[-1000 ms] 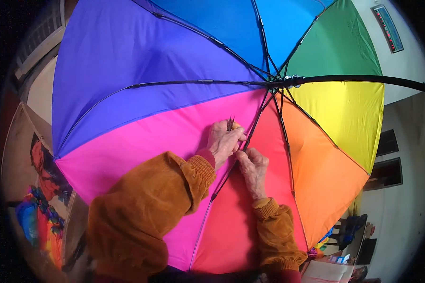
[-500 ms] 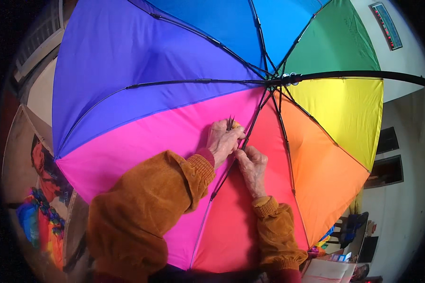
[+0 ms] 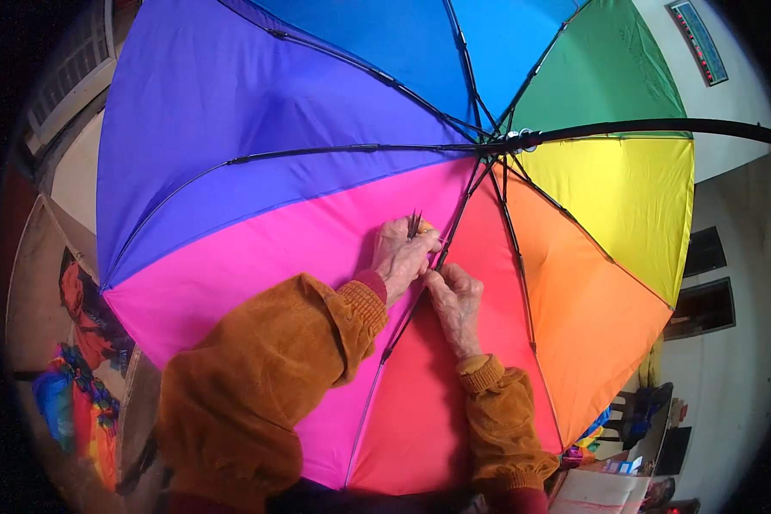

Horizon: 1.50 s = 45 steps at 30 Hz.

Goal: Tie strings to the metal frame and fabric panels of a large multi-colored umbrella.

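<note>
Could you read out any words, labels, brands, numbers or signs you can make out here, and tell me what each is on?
No text is legible.
Long narrow panel at upper right: red marks, too small and blurred to read.
Small blue-and-white item at lower right: too small to tell whether it bears text.
Umbrella: no lettering visible on its coloured sections.

Room over orange panel (image 3: 584, 325), shaft (image 3: 651, 128) obstructing above
</note>
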Each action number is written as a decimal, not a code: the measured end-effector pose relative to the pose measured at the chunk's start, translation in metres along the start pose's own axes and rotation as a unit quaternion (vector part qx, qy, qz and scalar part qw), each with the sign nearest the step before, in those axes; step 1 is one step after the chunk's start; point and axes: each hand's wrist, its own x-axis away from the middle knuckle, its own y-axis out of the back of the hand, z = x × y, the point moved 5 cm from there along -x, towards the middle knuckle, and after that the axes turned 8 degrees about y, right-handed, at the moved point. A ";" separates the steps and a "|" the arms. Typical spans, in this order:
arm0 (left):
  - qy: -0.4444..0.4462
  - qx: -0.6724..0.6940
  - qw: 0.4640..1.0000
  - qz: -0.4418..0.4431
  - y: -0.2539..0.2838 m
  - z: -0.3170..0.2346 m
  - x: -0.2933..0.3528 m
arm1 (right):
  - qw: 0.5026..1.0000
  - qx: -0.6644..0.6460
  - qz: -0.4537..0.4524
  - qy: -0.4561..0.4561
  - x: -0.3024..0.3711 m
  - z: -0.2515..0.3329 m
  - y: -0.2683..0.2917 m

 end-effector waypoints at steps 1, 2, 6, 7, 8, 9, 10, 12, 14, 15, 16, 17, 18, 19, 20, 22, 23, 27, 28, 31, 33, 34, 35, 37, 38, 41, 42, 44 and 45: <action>-0.001 0.000 1.000 0.000 -0.001 -0.001 0.000 | 1.000 0.000 0.000 0.001 0.000 0.000 0.000; -0.002 -0.017 1.000 -0.005 -0.002 -0.002 0.000 | 1.000 -0.001 -0.002 0.007 -0.001 0.002 0.001; -0.005 -0.037 0.999 -0.020 -0.003 0.000 0.001 | 1.000 -0.012 -0.001 0.011 0.000 -0.001 0.000; -0.011 -0.023 0.999 -0.024 -0.003 0.001 0.000 | 1.000 -0.022 -0.002 0.005 0.000 -0.003 -0.001; -0.015 -0.009 0.999 -0.027 -0.003 0.001 0.001 | 1.000 -0.030 -0.002 -0.003 0.001 -0.004 -0.001; -0.015 -0.009 0.999 -0.028 -0.003 0.001 0.002 | 1.000 -0.030 -0.002 -0.003 0.001 -0.003 -0.001; -0.011 0.010 0.999 -0.030 -0.003 0.001 0.003 | 1.000 -0.023 -0.002 0.000 0.001 -0.001 0.000; -0.004 0.048 0.998 -0.034 -0.002 0.001 0.004 | 1.000 -0.010 -0.002 0.005 0.001 0.003 0.000; -0.004 0.048 0.998 -0.036 -0.002 -0.001 0.005 | 1.000 -0.014 0.001 0.005 0.001 0.004 -0.001; -0.003 0.048 0.998 -0.035 -0.002 -0.002 0.005 | 1.000 -0.017 0.002 0.004 0.001 0.004 -0.001; -0.003 0.048 0.998 -0.035 -0.001 -0.002 0.005 | 1.000 -0.020 0.004 0.004 0.001 0.004 -0.002; -0.003 0.048 0.998 -0.037 0.000 -0.001 0.005 | 1.000 -0.021 0.005 0.004 0.001 0.004 -0.003; -0.009 0.035 0.999 -0.037 -0.001 -0.001 0.005 | 1.000 -0.019 0.004 0.006 0.001 0.003 -0.002; -0.016 0.022 0.999 -0.038 -0.002 -0.001 0.004 | 1.000 -0.017 0.002 0.008 0.001 0.002 -0.001; -0.022 0.009 0.999 -0.038 -0.002 0.000 0.003 | 1.000 -0.014 0.000 0.010 0.001 0.002 0.000; -0.020 0.000 0.999 -0.036 -0.004 0.001 0.001 | 1.000 -0.012 0.000 0.009 0.001 -0.001 0.002; -0.019 -0.012 0.999 -0.038 -0.002 0.000 0.002 | 1.000 -0.015 0.003 0.008 0.001 -0.001 0.002; -0.036 -0.060 0.997 -0.037 -0.002 -0.004 0.004 | 1.000 -0.022 0.004 0.004 0.001 0.001 -0.001; -0.046 -0.077 0.995 -0.034 -0.002 -0.005 0.004 | 1.000 -0.023 0.003 0.003 0.001 0.002 -0.001; -0.049 -0.034 0.997 -0.041 -0.003 -0.003 0.004 | 0.999 -0.034 -0.001 -0.028 0.002 0.003 -0.002; -0.047 -0.009 0.998 -0.042 -0.003 -0.001 0.003 | 0.998 -0.035 -0.003 -0.045 0.003 0.005 -0.001; -0.043 -0.001 0.998 -0.044 -0.003 0.000 0.001 | 0.997 -0.053 -0.004 -0.063 0.003 0.006 0.000; -0.039 0.007 0.998 -0.047 -0.002 0.001 0.000 | 0.994 -0.070 -0.005 -0.080 0.003 0.007 0.001; -0.032 0.019 0.998 -0.047 -0.003 0.005 -0.002 | 0.991 -0.083 -0.006 -0.101 0.003 0.004 0.002; -0.027 0.021 0.998 -0.047 -0.003 0.004 -0.002 | 0.991 -0.087 -0.005 -0.105 0.003 0.004 0.002; -0.015 0.027 0.998 -0.046 -0.001 0.005 -0.004 | 0.989 -0.091 -0.003 -0.115 0.003 0.003 0.001; -0.024 0.010 0.999 -0.047 -0.001 0.005 -0.005 | 0.990 -0.094 -0.005 -0.108 0.002 0.004 0.001; -0.043 -0.022 0.998 -0.049 -0.001 0.004 -0.006 | 0.990 -0.101 -0.008 -0.093 0.002 0.002 0.000; -0.043 -0.021 0.998 -0.048 -0.002 0.004 -0.006 | 0.991 -0.099 -0.008 -0.093 0.002 0.001 0.000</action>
